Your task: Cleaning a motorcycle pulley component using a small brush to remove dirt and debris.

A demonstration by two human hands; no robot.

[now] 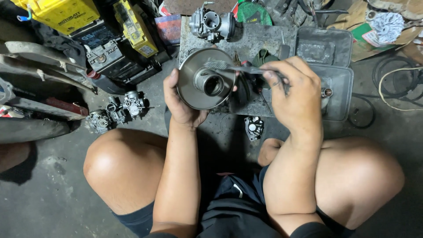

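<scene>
Pulley disc is clasped at its rim in your left hand, above the surface's near edge, hub facing you. Your right hand pinches a brush, bristles touching the disc's upper face.

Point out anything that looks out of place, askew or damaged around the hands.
Loose carburettors lie straight on the grimy floor, left of the left hand, one tipped on its side. A small dark part lies on the floor below the metal slab. The pulley disc and the brush in the right hand look undamaged.
</scene>
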